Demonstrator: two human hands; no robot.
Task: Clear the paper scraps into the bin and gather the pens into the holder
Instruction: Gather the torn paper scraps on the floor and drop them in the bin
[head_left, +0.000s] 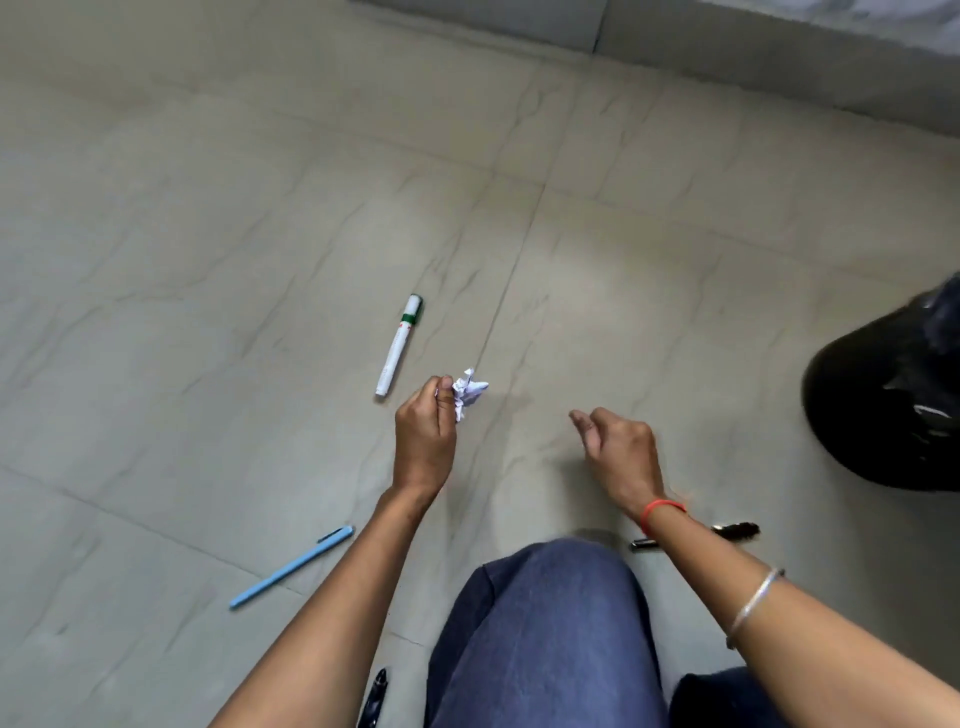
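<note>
Now the left hand (423, 431) pinches a crumpled paper scrap (469, 392) between thumb and curled fingertips, most of the wad sticking out to the right of the fingers; whether it hangs clear of the tiled floor (208, 208) is hard to tell. The coming move turns on the black bin bag (893, 395) at the right edge of the view. It lies well apart from the scrap, off to the right and roughly level with it, so the drop looks like a sideways carry across the body. The right hand (618, 447) hangs between scrap and bag, nearer the bag, its fingers loosely curled and holding nothing. It is the one thing in that path, and I judge it must either give way or take the scrap over.

The pens are all on the floor. A white marker (400, 345) with a green band lies just beside the left hand, on its far left, long axis running away from the person. A blue pen (291, 567) slants near the left forearm. A black pen (737, 531) lies crosswise beneath the right wrist, partly hidden by it. A second black pen (375, 699) shows at the bottom edge beside the knee (545, 623). No holder is in view
</note>
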